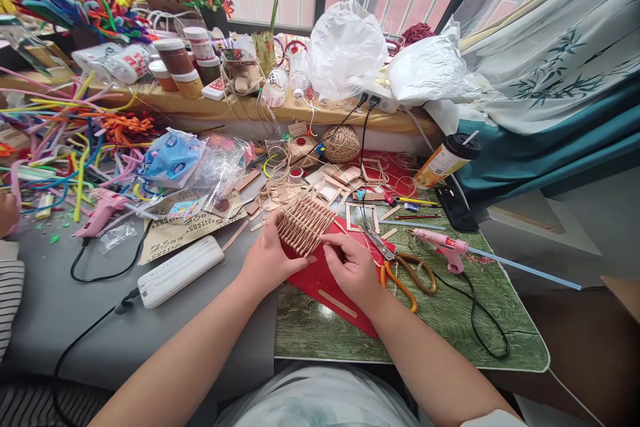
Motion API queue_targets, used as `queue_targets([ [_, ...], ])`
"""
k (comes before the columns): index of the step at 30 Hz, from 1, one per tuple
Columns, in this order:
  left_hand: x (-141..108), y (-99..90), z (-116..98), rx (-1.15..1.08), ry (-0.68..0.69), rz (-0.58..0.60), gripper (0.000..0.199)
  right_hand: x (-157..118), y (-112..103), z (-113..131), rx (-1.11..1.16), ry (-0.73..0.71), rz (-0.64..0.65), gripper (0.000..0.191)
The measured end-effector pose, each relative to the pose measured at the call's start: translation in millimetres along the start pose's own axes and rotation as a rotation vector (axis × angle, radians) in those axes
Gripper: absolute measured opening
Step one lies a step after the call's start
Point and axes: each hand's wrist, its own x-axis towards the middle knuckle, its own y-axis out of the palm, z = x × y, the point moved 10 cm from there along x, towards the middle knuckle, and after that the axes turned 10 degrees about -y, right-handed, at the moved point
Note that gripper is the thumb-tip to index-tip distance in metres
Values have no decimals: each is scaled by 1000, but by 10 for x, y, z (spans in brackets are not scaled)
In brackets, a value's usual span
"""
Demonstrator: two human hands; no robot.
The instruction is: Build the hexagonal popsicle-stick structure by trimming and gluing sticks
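Observation:
A small woven panel of tan paper cord is held tilted over the red mat. My left hand grips it from the left, thumb along the lower edge and fingers behind. At the panel's right edge, my right hand is closed in a pinch; what lies between its fingertips is too small to make out. Orange-handled scissors lie just right of my right hand. A flat wooden craft stick rests on the mat below. Behind the panel are loose cord and a craft-stick frame.
A pink glue gun with its cable lies at right, near a phone and a lidded cup. Leftward are a white power bank, another glue gun and pipe cleaners. Another person's striped sleeve shows at far left.

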Motion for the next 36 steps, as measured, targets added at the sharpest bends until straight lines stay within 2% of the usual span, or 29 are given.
queue_targets([
  [5,1,0,-18,1,18,6,123,15,28,114,-66,-17,75,36],
  [9,3,4,-18,14,28,6,121,7,80,111,-85,-53,128,39],
  [18,6,8,-45,56,7,20,118,35,-34,203,-70,-150,48,35],
  [31,28,25,10,34,6,8,118,-23,26,31,-64,-100,40,38],
  [36,56,5,-3,-46,21,-3,113,-22,110,-45,-13,-54,43,38],
])
